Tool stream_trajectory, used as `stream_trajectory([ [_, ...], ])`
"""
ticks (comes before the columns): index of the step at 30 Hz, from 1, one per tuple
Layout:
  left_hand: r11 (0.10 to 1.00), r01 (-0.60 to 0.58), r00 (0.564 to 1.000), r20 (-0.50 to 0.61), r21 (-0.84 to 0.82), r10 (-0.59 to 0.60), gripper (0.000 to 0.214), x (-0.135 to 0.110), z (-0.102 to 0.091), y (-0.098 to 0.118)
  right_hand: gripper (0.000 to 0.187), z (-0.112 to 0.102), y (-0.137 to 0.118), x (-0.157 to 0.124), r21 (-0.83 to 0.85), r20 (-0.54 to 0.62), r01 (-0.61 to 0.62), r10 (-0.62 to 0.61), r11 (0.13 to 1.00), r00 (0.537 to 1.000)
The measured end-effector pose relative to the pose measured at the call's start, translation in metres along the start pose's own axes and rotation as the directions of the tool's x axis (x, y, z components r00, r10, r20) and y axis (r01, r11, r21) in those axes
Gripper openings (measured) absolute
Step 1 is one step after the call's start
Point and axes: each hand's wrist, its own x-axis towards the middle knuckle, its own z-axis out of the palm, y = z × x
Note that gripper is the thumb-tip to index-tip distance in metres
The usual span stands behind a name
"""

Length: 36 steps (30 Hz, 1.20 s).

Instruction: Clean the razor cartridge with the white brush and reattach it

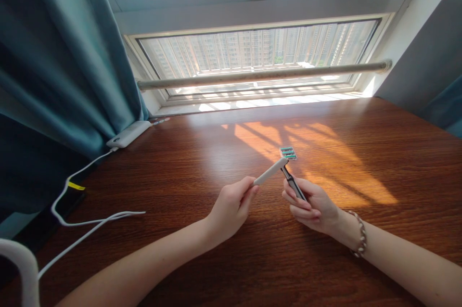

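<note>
My right hand (pixel 312 206) is closed round the dark handle of a razor (pixel 290 168), whose green-striped blade head points up and away over the wooden table (pixel 202 162). My left hand (pixel 231 208) pinches a slim white stick-like tool (pixel 270 172) between thumb and fingers. The white tool's tip touches the razor just below its head. Both hands hover just above the tabletop, close together. A beaded bracelet (pixel 361 239) sits on my right wrist.
A white power bank (pixel 129 134) lies at the table's back left with a white cable (pixel 83 201) looping toward the left edge. A teal curtain (pixel 54 57) hangs on the left. A window with a rail (pixel 263 75) runs behind the table. A white curved object (pixel 21 263) shows at bottom left.
</note>
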Motion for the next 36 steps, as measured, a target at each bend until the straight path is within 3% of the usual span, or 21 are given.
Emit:
stream_trajectory([
  [13, 1.0, 0.018, 0.999, 0.028, -0.015, -0.018, 0.021, 0.0017, -0.0007, 0.0012, 0.035, 0.0012, -0.0009, 0.0014, -0.084, -0.076, 0.007, -0.014, 0.996, 0.997],
  [17, 0.995, 0.089, 0.994, -0.06, -0.032, -0.091, 0.023, 0.003, -0.0016, -0.0011, 0.036, 0.0015, -0.0008, 0.0022, -0.096, -0.097, 0.026, -0.035, 0.995, 0.995],
  [21, 0.998, 0.018, 1.0, -0.007, -0.057, -0.019, 0.02, 0.0017, -0.003, -0.0006, 0.036, 0.0025, -0.0001, 0.0034, -0.141, -0.146, 0.068, -0.089, 0.988, 0.985],
  [24, 1.0, 0.0, 0.999, 0.05, -0.001, 0.0, 0.021, 0.0015, -0.0025, -0.0001, 0.035, 0.0044, 0.0004, 0.0041, -0.177, -0.162, 0.088, -0.117, 0.98, 0.98],
  [29, 0.997, 0.045, 0.998, -0.042, 0.061, -0.043, 0.021, 0.0028, -0.0002, -0.0019, 0.035, 0.0069, -0.0004, 0.0051, -0.236, -0.184, 0.142, -0.187, 0.961, 0.965],
  [32, 0.995, 0.009, 1.0, -0.021, 0.096, -0.007, 0.021, 0.0026, -0.0003, -0.0024, 0.036, 0.0067, -0.0004, 0.0054, -0.259, -0.187, 0.15, -0.202, 0.954, 0.961],
  [36, 0.958, -0.007, 1.0, -0.023, 0.286, 0.015, 0.023, 0.0026, -0.0022, -0.0035, 0.036, 0.0057, 0.0001, 0.0049, -0.246, -0.171, 0.123, -0.168, 0.961, 0.971],
])
